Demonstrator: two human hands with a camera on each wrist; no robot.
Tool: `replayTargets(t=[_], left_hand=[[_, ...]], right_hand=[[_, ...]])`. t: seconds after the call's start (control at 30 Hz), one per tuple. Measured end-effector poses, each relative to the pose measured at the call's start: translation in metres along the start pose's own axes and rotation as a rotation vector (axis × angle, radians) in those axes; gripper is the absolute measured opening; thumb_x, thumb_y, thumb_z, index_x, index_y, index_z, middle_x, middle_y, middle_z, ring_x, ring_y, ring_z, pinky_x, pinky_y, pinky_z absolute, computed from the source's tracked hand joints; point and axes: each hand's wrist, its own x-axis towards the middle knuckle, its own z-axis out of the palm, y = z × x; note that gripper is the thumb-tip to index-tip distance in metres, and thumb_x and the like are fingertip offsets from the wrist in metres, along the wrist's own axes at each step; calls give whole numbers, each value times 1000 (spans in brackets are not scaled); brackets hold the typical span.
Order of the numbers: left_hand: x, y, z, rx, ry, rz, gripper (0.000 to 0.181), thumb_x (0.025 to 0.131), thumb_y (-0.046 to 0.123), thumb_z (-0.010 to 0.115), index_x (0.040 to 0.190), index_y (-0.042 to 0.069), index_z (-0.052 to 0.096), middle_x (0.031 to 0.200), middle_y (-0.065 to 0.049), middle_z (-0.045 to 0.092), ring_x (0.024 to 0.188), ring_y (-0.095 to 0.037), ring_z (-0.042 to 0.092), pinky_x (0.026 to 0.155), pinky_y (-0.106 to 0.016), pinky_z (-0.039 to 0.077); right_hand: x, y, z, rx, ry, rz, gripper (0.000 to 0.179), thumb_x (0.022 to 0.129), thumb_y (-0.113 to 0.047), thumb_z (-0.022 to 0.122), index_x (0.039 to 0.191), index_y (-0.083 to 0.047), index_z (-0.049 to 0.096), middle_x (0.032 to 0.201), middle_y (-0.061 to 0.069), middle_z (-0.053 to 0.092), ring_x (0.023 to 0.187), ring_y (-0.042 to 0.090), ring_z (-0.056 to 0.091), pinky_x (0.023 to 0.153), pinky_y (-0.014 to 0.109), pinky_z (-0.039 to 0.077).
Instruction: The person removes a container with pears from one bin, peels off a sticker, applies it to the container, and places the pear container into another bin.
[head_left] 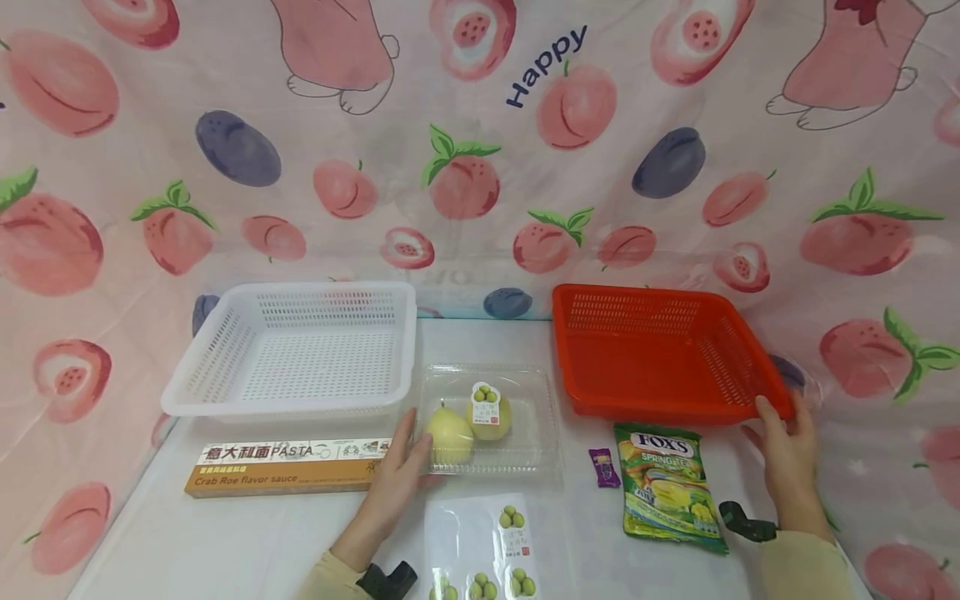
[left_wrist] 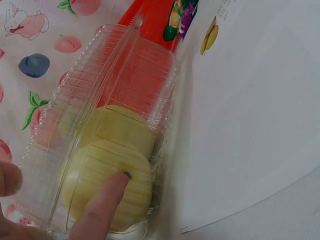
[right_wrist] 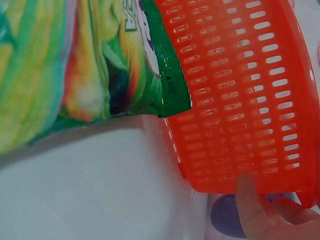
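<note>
A clear plastic clamshell box (head_left: 528, 421) sits on the table between two baskets. Inside it are two yellow-green pears (head_left: 449, 437), and a sticker with a fruit picture (head_left: 486, 408) is on the lid. My left hand (head_left: 397, 471) is at the box's left side. In the left wrist view one straight finger (left_wrist: 102, 207) lies against the box in front of the nearer pear. At the front right corner of the red basket (head_left: 652, 358) is my right hand (head_left: 789, 450), its extended fingers touching the corner. The right wrist view shows a finger (right_wrist: 246, 192) at the basket's slotted wall.
A white basket (head_left: 318, 358) stands at the back left, with a pasta box (head_left: 285, 471) before it. A green Fox's candy bag (head_left: 667, 487) and a small purple packet (head_left: 603, 468) lie before the red basket. A sticker sheet (head_left: 480, 533) lies at the front.
</note>
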Motion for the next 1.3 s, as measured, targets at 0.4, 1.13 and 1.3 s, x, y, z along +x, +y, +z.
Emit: replayTargets(t=[0.4, 1.13, 1.3], left_hand=[[-2, 7, 5, 33, 99, -11, 60, 104, 20, 47, 155, 5, 19, 156, -27, 15, 135, -43, 32, 80, -43, 56], [-31, 35, 12, -175, 122, -29, 59, 101, 7, 42, 154, 0, 18, 156, -27, 13, 135, -44, 30, 80, -36, 56], [-40, 46, 16, -209, 84, -26, 60, 100, 6, 43, 155, 2, 19, 158, -25, 8, 132, -45, 35, 79, -38, 56]], right_hand=[[2, -3, 6, 107, -2, 52, 72, 99, -14, 58, 158, -26, 17, 159, 2, 15, 136, 20, 31, 70, 19, 52], [3, -2, 0, 211, -79, 50, 83, 97, -11, 61, 158, -29, 9, 161, -2, 10, 139, 20, 26, 66, 23, 56], [2, -1, 0, 224, -79, 50, 83, 96, -10, 62, 158, -28, 10, 161, -2, 11, 140, 20, 24, 65, 22, 56]])
